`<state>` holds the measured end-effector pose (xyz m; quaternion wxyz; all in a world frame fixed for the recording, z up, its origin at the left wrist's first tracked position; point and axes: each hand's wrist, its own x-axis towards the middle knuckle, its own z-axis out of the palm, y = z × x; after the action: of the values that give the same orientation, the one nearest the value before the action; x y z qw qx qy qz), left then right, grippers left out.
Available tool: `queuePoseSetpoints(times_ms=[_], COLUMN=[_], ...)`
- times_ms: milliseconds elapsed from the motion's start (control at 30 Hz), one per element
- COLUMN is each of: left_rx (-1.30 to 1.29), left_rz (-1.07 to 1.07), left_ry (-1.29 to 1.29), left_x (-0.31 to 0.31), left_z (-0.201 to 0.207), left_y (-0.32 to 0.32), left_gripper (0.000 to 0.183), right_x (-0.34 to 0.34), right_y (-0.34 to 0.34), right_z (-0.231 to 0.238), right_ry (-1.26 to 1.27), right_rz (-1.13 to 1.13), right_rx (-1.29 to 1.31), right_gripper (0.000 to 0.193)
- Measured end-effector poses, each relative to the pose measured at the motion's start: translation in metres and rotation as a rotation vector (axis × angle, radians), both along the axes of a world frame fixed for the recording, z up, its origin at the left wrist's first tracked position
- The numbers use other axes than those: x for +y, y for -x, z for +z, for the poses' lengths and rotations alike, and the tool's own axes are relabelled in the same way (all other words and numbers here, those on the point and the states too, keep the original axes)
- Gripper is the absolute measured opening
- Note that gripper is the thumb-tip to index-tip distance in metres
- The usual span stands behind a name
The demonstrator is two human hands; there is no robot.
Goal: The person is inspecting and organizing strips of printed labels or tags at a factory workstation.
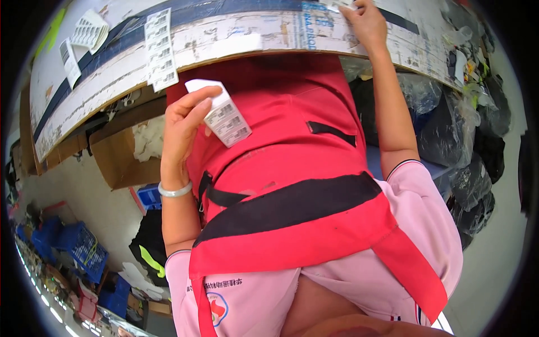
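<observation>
Left hand: raised over the lap (186, 115), thumb and fingers clamped on a label strip.
Label strip: white with rows of black print (229, 121), held in front of the red apron (281, 106), its lower end pointing down and to the right.
Right hand: well apart from the left, at the table's far right (369, 25), fingertips beside a pale piece (336, 3) cut off by the view's edge; whether they grip it, I cannot tell.
Table: scuffed white top (216, 33) with dark bands.
On the table: a longer sticker sheet (160, 48) overhanging the near edge; curled stickers (90, 29) farther left.
Below, left: an open cardboard box (115, 163).
</observation>
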<state>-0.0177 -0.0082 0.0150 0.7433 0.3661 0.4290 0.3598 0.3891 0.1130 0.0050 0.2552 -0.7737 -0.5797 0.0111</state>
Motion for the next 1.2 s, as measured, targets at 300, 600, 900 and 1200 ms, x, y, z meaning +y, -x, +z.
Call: queuePoseSetpoints(times_ms=[300,600,900,1200], left_rx=[0.075,0.097,0.001,0.084], left_rz=[0.03,-0.01,-0.08,0.061], left_ry=[-0.03,-0.1,-0.026,-0.073], left_x=[0.002,-0.004,0.001,0.003], left_z=[-0.003,-0.011,-0.02,-0.019], left_y=[-0.003,-0.001,-0.002,-0.007], left_gripper=[0.022,0.022,0.033,0.05], right_x=[-0.087,-0.093,-0.084,-0.029], right_y=[0.17,0.19,0.18,0.155], right_z=[0.041,0.028,0.016,0.031], right_ry=[0.739,0.818,0.252,0.578], right_rz=[0.916,0.69,0.921,0.495], right_rx=[0.833,1.152,0.733,0.999], right_gripper=[0.019,0.017,0.014,0.013])
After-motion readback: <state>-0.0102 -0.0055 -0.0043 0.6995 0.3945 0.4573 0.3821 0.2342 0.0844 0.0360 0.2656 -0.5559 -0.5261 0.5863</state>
